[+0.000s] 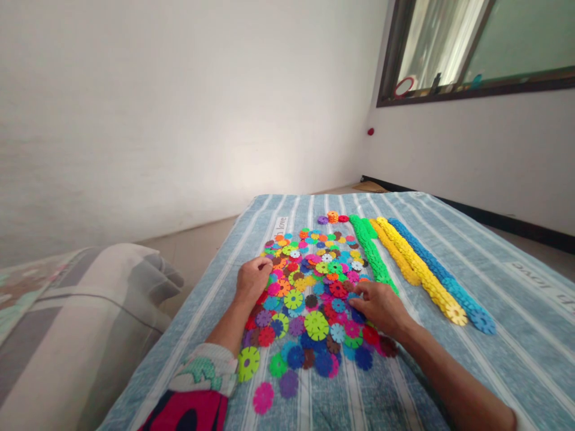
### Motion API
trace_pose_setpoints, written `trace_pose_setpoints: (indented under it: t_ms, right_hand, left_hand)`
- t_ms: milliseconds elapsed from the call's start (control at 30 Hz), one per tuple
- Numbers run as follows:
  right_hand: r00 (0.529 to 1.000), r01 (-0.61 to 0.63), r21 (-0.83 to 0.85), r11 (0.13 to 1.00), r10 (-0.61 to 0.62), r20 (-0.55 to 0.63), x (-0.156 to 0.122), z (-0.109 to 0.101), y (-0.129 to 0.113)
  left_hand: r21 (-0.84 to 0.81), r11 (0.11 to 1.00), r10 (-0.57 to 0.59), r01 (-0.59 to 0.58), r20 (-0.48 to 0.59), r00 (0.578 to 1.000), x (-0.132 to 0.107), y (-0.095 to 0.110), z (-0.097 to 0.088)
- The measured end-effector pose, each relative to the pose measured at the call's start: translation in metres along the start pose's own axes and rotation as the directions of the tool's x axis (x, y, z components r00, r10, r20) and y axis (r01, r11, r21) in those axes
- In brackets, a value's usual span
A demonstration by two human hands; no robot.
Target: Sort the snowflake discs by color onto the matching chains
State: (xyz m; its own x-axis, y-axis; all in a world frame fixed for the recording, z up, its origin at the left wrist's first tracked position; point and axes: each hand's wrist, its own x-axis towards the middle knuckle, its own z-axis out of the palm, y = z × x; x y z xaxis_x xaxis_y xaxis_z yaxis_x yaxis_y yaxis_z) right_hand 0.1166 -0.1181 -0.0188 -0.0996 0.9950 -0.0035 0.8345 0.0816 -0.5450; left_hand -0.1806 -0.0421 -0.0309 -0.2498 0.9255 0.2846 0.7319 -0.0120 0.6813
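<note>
A blue, white-striped cloth (485,257) bears a spread of multicoloured, notched plastic discs (309,299), left of a bumpy green plastic row (372,254). Left hand (254,278) and right hand (381,305) curl narrowly at its opposite edges, any grip unclear; light fingertip pinches should best part overlapping discs. Printed lettering (281,224) reads "love".

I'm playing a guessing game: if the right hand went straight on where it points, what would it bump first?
The right hand would probably meet the red disc just ahead, though its height is unclear, so it might pass above.
</note>
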Motion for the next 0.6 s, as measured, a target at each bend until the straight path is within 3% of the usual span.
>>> trace_pose_setpoints:
  t_ms: [133, 200, 367, 600]
  right_hand:
    - [0.99, 0.025, 0.313, 0.95, -0.068, 0.127, 0.0, 0.004, 0.004]
    - [0.978, 0.053, 0.385, 0.922, -0.126, 0.167, -0.002, 0.007, 0.001]
    - [0.962, 0.246, 0.239, 0.939, -0.267, 0.058, -0.004, 0.011, -0.007]
    - [0.942, 0.324, 0.07, 0.944, -0.328, 0.073, -0.006, 0.004, -0.013]
  left_hand:
    - [0.005, 1.0, -0.01, 0.01, 0.006, 1.0, 0.0, 0.0, 0.0]
    - [0.008, 1.0, -0.008, 0.008, 0.008, 1.0, 0.0, 0.0, 0.0]
    - [0.008, 1.0, 0.015, -0.015, 0.008, 1.0, 0.0, 0.001, 0.001]
    - [-0.002, 1.0, 0.012, -0.012, -0.006, 1.0, -0.001, 0.0, 0.003]
